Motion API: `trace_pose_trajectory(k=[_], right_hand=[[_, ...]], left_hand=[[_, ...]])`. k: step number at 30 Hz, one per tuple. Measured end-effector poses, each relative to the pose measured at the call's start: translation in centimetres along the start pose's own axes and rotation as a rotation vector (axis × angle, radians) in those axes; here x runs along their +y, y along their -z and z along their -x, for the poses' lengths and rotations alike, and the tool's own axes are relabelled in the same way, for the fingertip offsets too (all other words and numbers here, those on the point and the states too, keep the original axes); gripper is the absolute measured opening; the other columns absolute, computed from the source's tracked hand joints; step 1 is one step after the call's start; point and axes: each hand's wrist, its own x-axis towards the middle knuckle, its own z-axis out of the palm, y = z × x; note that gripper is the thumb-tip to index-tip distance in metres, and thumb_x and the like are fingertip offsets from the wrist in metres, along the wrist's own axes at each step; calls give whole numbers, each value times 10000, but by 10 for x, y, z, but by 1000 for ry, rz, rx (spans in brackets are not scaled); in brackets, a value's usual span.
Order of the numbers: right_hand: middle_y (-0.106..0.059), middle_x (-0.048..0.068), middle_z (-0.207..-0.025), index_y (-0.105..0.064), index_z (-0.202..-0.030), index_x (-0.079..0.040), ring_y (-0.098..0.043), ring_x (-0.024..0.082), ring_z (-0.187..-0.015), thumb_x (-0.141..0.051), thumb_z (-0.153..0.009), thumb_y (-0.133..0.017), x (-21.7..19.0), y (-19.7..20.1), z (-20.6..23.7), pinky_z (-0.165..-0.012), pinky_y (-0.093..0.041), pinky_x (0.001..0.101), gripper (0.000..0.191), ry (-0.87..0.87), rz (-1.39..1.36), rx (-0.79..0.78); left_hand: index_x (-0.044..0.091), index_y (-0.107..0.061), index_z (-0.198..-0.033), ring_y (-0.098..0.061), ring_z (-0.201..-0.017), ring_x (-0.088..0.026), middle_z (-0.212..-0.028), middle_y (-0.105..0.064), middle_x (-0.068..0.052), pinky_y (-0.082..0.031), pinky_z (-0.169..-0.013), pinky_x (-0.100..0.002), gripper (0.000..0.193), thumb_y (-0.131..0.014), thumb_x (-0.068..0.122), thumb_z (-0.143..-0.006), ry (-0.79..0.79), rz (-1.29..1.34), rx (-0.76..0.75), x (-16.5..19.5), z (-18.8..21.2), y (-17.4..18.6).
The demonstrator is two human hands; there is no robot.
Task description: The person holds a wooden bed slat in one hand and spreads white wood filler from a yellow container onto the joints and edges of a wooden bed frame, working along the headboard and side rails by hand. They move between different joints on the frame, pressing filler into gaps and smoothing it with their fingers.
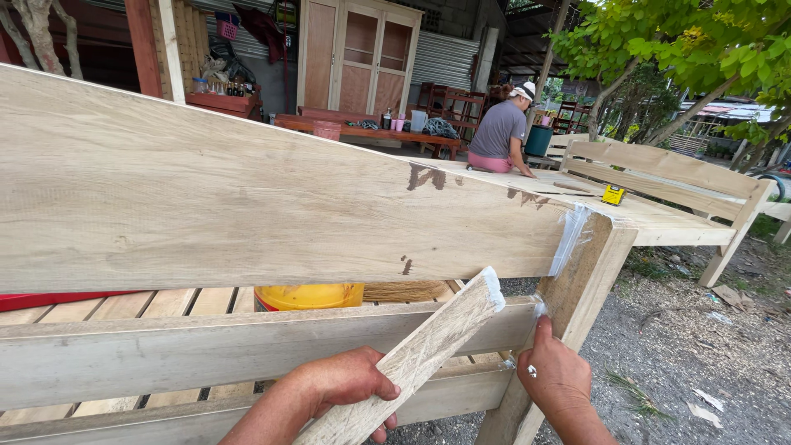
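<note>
While your left hand (342,387) grips wood strip (420,363), fingers curled tight round it, strip slants up, white-smeared tip near bench post (585,280). Your right hand (559,375) loosely curled, holds nothing, forefinger pressing glue-smeared joint of lower rail (247,346) and post.

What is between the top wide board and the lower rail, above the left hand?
In the head view, an open gap: through it show a yellow bucket, a broom head and floor slats.
</note>
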Motion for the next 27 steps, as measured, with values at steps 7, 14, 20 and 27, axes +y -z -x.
trace_pose_trajectory(k=[7, 14, 20, 27], right_hand=[[-767, 161, -1014, -38, -1662, -66, -763, 340, -935, -223, -890, -536, -13, 9, -8, -874, -593, 462, 932, -30, 33, -107], [-762, 175, -1075, 151, -1641, -17, -761, 331, -967, -180, -941, -481, -13, -9, -17, -886, -594, 451, 958, -38, 73, -192], [-755, 197, -1076, 186, -1616, 43, -772, 329, -946, -156, -962, -443, -11, -30, -22, -857, -612, 439, 929, -29, 82, -238], [-779, 177, -973, 24, -1615, -37, -771, 336, -920, -234, -923, -528, -12, -49, -1, -857, -610, 446, 907, -4, 45, -213]], left_hand=[[17, -519, -1373, -746, -651, -229, -905, -759, -170, -628, -565, -395, 404, -612, 131, -996, 0, -25, 6, -2, 0, 1], [1, -519, -1364, -751, -656, -218, -911, -766, -172, -629, -572, -384, 398, -606, 146, -1003, 31, -24, 3, 4, -16, 0], [-8, -515, -1362, -753, -664, -224, -917, -763, -179, -633, -585, -382, 394, -602, 137, -1005, 27, -20, -3, 6, -24, 1], [1, -532, -1346, -752, -662, -230, -909, -762, -176, -630, -588, -384, 379, -608, 133, -999, 8, -26, -1, 0, -27, 5]])
